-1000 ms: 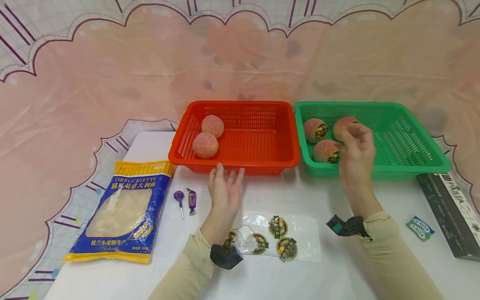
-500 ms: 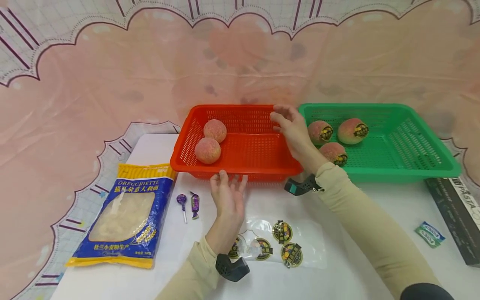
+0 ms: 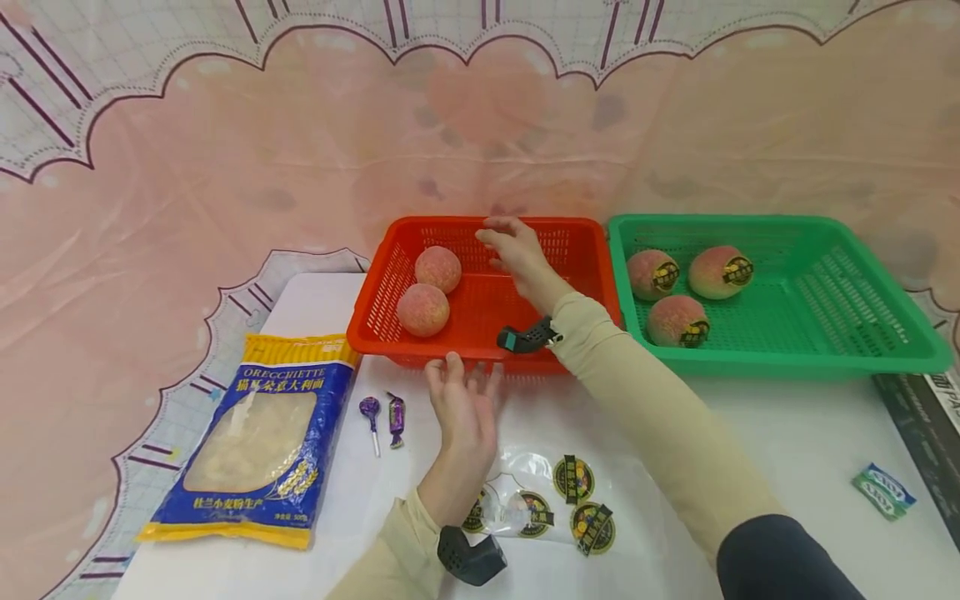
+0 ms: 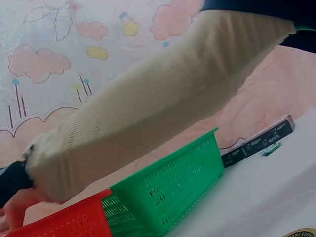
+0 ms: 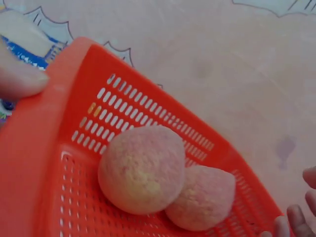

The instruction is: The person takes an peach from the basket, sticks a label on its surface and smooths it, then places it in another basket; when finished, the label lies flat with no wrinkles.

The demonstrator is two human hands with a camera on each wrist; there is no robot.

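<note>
Two peaches without stickers, one nearer (image 3: pixel 423 311) and one behind it (image 3: pixel 438 268), lie in the left part of the red basket (image 3: pixel 480 344). My right hand (image 3: pixel 519 257) hovers over that basket, to the right of the peaches, with loosely bent fingers and nothing in them. At the basket's front rim is my left hand (image 3: pixel 465 421), palm up, its fingers reaching to the rim; one of its fingers (image 5: pixel 22 81) shows beside the rim in the right wrist view. Three peaches bearing black-and-gold stickers, including one in front (image 3: pixel 671 321), sit at the left of the green basket (image 3: pixel 795 364).
A clear sheet with several round stickers (image 3: pixel 592 527) lies before the red basket. Leftward are a lollipop (image 3: pixel 369 407), a purple-wrapped candy (image 3: pixel 397 421) and a pasta bag (image 3: pixel 247 442). Small green packets (image 3: pixel 885 492) and a black pasta box (image 3: pixel 915 450) lie at the right.
My right hand has left the stickered peach in the green basket and swung leftward over the red basket. The left hand stays at the red basket's front rim.
</note>
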